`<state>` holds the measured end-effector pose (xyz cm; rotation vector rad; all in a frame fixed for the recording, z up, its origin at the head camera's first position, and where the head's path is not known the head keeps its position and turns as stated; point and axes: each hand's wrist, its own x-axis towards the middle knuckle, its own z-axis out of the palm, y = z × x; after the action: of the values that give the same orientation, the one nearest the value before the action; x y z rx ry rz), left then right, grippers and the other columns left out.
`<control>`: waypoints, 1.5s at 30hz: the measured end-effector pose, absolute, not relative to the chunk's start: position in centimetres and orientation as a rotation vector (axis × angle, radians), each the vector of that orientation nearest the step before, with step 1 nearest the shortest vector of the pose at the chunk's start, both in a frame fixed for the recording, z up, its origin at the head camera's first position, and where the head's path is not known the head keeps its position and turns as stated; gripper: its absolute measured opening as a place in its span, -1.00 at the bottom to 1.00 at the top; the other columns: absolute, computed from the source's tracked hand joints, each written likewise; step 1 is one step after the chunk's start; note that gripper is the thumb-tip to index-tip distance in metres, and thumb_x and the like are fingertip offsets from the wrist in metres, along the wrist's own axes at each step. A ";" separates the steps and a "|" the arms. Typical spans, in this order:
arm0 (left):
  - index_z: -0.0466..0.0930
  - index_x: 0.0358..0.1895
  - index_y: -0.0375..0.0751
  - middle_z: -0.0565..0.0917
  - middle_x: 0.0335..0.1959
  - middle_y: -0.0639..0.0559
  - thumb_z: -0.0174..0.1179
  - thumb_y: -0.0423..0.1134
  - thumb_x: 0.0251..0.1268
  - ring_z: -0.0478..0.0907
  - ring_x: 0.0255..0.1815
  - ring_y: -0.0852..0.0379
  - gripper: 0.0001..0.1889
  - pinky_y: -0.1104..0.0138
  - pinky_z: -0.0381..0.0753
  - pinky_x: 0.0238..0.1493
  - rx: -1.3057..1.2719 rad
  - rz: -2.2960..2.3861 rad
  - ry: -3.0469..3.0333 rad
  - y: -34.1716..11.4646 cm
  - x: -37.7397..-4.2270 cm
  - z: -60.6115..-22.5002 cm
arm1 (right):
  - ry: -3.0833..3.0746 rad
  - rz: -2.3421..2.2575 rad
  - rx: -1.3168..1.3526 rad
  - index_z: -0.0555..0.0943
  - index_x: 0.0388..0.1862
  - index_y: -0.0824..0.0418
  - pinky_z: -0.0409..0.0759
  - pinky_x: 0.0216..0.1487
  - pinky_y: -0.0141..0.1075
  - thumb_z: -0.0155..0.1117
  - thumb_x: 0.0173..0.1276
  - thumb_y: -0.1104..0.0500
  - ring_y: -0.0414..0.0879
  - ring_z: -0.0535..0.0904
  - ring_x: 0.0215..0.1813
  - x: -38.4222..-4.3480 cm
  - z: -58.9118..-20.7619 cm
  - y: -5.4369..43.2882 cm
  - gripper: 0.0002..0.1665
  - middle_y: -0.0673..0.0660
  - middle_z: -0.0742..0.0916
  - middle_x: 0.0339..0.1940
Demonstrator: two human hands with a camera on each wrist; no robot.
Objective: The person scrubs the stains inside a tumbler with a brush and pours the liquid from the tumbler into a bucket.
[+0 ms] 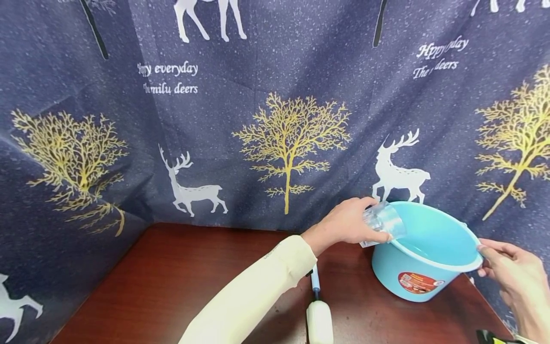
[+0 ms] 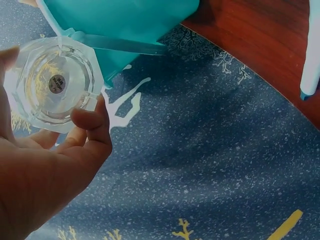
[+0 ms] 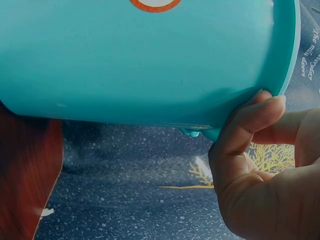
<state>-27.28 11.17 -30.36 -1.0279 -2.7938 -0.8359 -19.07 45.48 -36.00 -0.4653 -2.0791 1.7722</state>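
A clear glass cup [image 1: 384, 220] lies tilted on its side over the left rim of a light blue bucket [image 1: 412, 272]. My left hand [image 1: 350, 222] grips it around the side, thumb toward me. The left wrist view shows the cup's faceted base [image 2: 57, 85], with a small round sticker at its centre. At the bucket's right side, my right hand [image 1: 517, 270] pinches the rim between thumb and fingers. A little clear liquid shows at the bottom inside the bucket. In the right wrist view, the right hand [image 3: 265, 175] holds the rim's edge.
A brush with a white head [image 1: 320, 322] and a light blue handle [image 1: 315, 279] lies on the dark red wooden table [image 1: 180, 282], partly under the left forearm. A navy cloth [image 1: 206, 129] printed with deer and trees hangs behind. Something black and yellow [image 1: 494, 338] shows at lower right.
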 end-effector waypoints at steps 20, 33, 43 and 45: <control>0.37 0.43 0.15 0.62 0.12 0.20 0.58 0.20 0.08 0.56 -0.01 0.29 -0.15 0.32 0.61 -0.04 -0.926 -1.265 -2.682 9.8 -26.7 -32.9 | -2.090 1.754 -0.473 0.63 -0.40 -0.28 0.60 -0.57 -0.40 0.15 0.60 0.26 -0.27 0.60 -0.50 -19.2 -36.2 45.8 -0.55 -0.23 0.70 -0.49; 0.26 0.43 0.09 0.58 0.15 0.09 0.60 0.09 0.08 0.56 -0.03 0.25 -0.11 0.38 0.59 -0.05 -0.964 -1.421 -2.612 5.5 -25.2 -34.9 | -2.097 1.710 -0.461 0.61 -0.42 -0.29 0.58 -0.59 -0.43 0.13 0.61 0.28 -0.26 0.55 -0.54 -19.2 -36.0 45.3 -0.52 -0.18 0.69 -0.53; 0.37 0.46 0.00 0.58 0.18 0.11 0.60 0.05 0.09 0.56 0.06 0.23 -0.13 0.36 0.61 0.01 -0.926 -1.420 -2.610 1.1 -24.1 -36.9 | -2.078 1.742 -0.454 0.63 -0.44 -0.29 0.59 -0.59 -0.42 0.14 0.60 0.28 -0.27 0.57 -0.52 -19.3 -36.0 45.2 -0.50 -0.20 0.69 -0.52; 0.39 0.44 -0.01 0.59 0.18 0.10 0.61 0.03 0.07 0.55 0.09 0.23 -0.14 0.35 0.61 0.04 -0.929 -1.397 -2.613 0.5 -24.0 -37.5 | -2.074 1.743 -0.464 0.63 -0.44 -0.30 0.58 -0.59 -0.42 0.14 0.61 0.28 -0.28 0.57 -0.52 -19.3 -35.9 45.3 -0.50 -0.21 0.69 -0.52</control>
<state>-24.01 0.46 -37.48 -0.9291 -2.6133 -1.3971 -19.29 45.26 -35.94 -0.4638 -2.0739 1.7429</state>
